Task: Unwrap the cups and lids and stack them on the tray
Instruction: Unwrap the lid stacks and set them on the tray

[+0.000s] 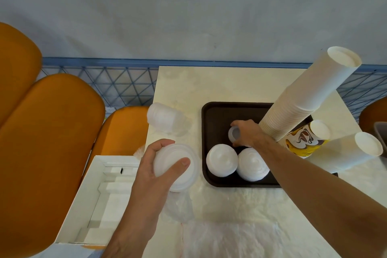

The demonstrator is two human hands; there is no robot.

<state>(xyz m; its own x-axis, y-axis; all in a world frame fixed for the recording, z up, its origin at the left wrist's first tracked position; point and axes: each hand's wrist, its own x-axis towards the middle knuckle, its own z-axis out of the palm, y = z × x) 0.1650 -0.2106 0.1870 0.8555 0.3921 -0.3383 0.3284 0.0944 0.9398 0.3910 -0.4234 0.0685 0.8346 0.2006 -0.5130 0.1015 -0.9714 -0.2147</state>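
Note:
A dark brown tray (pixel 215 115) lies on the pale table. On it stand a tall stack of white cups (pixel 303 98), a patterned yellow cup stack (pixel 301 140) and two stacks of white lids (pixel 222 160) (pixel 252 164). My right hand (pixel 247 132) grips a small stack of lids (pixel 234 133) on the tray, just behind those two stacks. My left hand (pixel 155 165) holds a larger lid stack (pixel 178 165) above the table, left of the tray. A wrapped sleeve of lids (pixel 165 118) lies further back on the table's left edge.
Another white cup stack (pixel 356 151) stands at the tray's right end. Loose clear plastic wrap (pixel 226 230) covers the near table. An open white cardboard box (pixel 100 201) sits at the left on orange seats (pixel 41 132). A blue mesh fence (pixel 117 86) runs behind.

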